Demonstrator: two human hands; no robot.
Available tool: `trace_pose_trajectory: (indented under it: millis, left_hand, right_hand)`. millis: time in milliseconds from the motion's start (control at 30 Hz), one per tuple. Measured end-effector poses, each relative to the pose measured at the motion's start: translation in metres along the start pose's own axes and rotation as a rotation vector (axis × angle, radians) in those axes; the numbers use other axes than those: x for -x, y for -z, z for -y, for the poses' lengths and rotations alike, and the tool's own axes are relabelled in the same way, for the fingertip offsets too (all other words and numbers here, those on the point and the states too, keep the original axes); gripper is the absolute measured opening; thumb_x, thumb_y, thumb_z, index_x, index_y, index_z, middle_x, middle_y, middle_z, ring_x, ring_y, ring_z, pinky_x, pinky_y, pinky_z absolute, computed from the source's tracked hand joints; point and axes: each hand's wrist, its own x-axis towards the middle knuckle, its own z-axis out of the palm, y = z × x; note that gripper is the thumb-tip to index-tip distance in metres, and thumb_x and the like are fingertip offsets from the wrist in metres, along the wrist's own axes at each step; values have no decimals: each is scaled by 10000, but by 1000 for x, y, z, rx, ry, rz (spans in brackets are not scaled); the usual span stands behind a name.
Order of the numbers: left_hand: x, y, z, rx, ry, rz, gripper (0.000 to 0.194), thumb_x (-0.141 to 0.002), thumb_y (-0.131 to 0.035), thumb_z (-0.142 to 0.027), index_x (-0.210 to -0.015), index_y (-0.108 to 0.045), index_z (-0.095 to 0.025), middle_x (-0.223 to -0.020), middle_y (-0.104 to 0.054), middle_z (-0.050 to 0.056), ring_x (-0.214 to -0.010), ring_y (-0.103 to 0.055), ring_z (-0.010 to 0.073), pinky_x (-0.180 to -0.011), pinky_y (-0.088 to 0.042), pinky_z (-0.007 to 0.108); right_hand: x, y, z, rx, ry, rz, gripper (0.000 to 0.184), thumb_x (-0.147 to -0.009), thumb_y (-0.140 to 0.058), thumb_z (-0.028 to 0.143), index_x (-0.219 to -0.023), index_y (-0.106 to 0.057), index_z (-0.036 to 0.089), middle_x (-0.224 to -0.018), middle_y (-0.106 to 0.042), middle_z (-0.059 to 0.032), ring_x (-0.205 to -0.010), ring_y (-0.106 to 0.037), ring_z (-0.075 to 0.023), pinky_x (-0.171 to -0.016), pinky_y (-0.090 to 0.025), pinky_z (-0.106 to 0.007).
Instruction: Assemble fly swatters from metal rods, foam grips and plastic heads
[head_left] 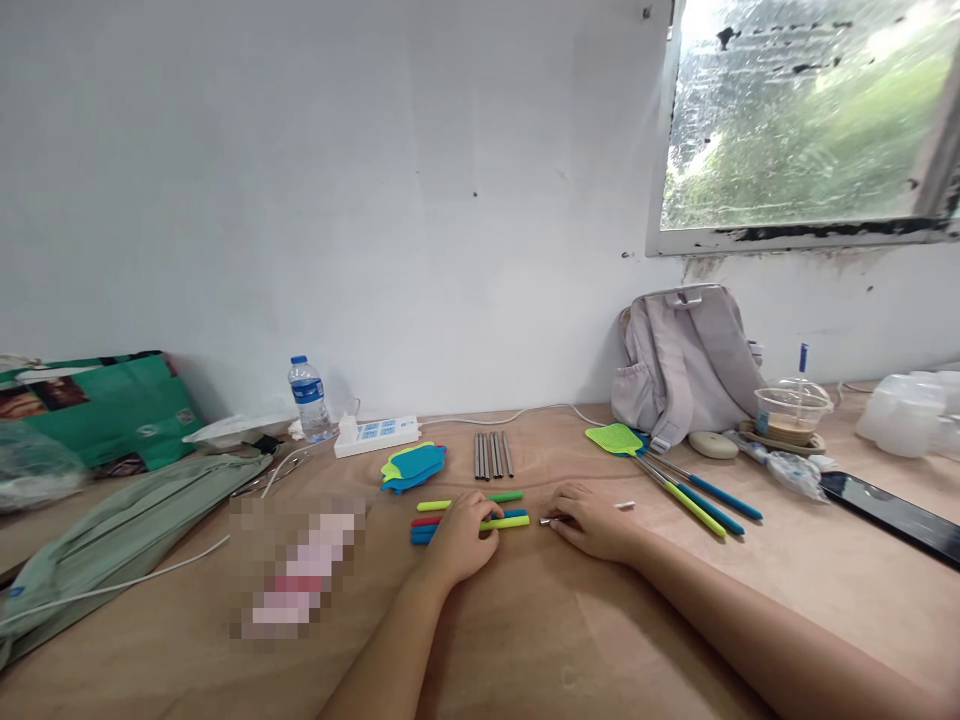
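Note:
Several coloured handle tubes in yellow-green, green, red and blue lie side by side on the table. My left hand (466, 538) rests over them, its fingers curled onto the front yellow-green handle tube (516, 521). My right hand (589, 522) is closed around a thin metal rod (624, 506), whose silver end pokes out by the fingertips, pointing toward that tube but apart from it. Behind my hands, several metal rods (493, 456) stand in a row. To their left is a stack of blue and yellow-green fly swatter heads (415, 466). Several fly swatters (694, 505) with long handles lie right of my right hand.
A white power strip (377, 434) and a water bottle (307, 398) stand by the wall. At the right are a backpack (679, 365), a plastic cup (793, 412) and a black phone (892, 518). Grey-green cloth (142, 520) and a blurred pinkish item (304, 578) lie left.

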Motion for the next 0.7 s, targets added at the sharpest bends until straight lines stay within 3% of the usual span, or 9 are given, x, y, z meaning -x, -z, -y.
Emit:
trace_pose_trajectory:
  millis: [367, 700]
  left_hand:
    - [-2, -8, 0, 12, -73, -12, 190, -653, -494, -91, -758, -591, -217, -863, -602, 38, -884, -527, 203, -785, -402, 312]
    - [-3, -7, 0, 22, -57, 41, 118, -724, -538, -165, -800, -610, -218, -893, -625, 38, -934, -508, 218, -825, -379, 338]
  right_hand:
    - [-3, -9, 6, -12, -17, -7, 192, -827, -465, 245, -935, -620, 207, -917, -599, -58, -861, -536, -188, -741, -407, -288]
    - [-2, -6, 7, -42, -12, 17, 191, -836, -455, 263, -909, -622, 205, -895, -598, -52, -839, -544, -178, -727, -412, -270]
